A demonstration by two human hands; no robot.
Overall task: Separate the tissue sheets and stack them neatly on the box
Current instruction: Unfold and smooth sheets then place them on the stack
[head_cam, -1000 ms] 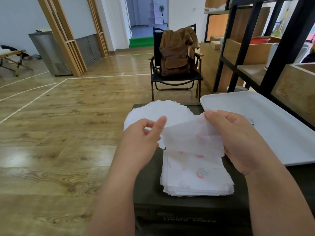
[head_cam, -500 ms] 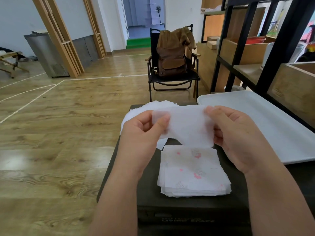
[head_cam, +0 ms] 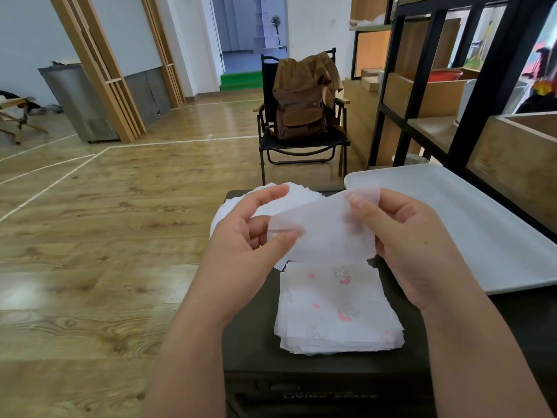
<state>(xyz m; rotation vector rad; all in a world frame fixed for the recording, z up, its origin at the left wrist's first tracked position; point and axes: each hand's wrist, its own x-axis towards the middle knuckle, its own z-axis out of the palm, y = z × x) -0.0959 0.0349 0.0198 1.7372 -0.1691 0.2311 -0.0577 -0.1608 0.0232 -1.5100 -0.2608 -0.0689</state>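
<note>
1. Two hands are in view, and both pinch a single thin white tissue sheet (head_cam: 328,229) held in the air above the dark box (head_cam: 250,342).
2. The left hand (head_cam: 244,245) pinches the sheet's left edge between thumb and curled fingers, index finger stretched out above it; the right hand (head_cam: 404,236) pinches the upper right part, fingertips showing through the paper.
3. The sheet's long axis runs left to right, tilted so that the right end is higher than the left.
4. Two piles lie on the box lid: a squared stack of printed tissues (head_cam: 337,309) with pink marks at the near middle, just below the held sheet, and a fanned pile of plain white sheets (head_cam: 297,196) at the far edge, partly hidden behind the hands.
5. One white tray (head_cam: 482,224) lies beside the box on the right.
6. One black folding chair (head_cam: 301,146) with one brown backpack (head_cam: 298,107) stands beyond on the wooden floor (head_cam: 105,236).
</note>
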